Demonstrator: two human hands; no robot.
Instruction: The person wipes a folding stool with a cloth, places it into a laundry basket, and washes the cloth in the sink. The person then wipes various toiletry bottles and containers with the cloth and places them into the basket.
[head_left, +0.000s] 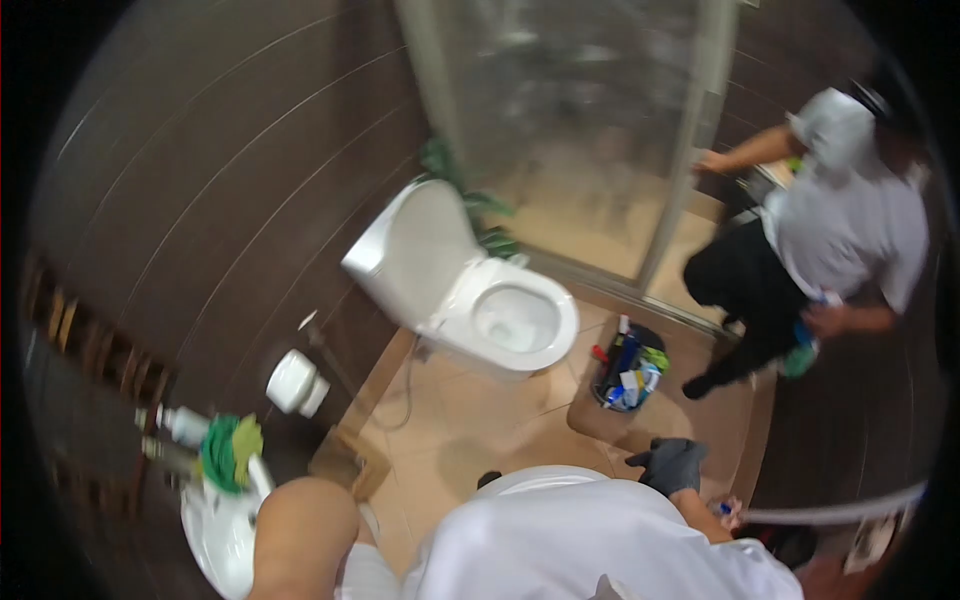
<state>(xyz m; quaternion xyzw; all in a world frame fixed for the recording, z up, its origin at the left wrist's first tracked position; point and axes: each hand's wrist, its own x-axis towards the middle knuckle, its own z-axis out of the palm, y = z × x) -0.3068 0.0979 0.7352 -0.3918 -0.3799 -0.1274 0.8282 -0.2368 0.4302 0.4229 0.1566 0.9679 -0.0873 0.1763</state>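
My right hand (672, 465), in a dark grey glove, is near the lower right of the head view, below the caddy (628, 370) of bottles and cleaning items. Its fingers look spread, and nothing shows in it. On the left, my bare bent arm (303, 525) rises beside the sink (215, 540), but my left hand is out of view. Green and yellow-green cloths (228, 450) hang at the sink's edge. The white toilet (520, 315) has its lid up, farther forward than my hand.
A person (850, 215) at the right touches the glass door's (570, 120) edge with one hand and holds a blue-green item (803, 350) in the other. A paper holder (295, 382) is on the dark wall. Green leaves (490, 220) show behind the toilet.
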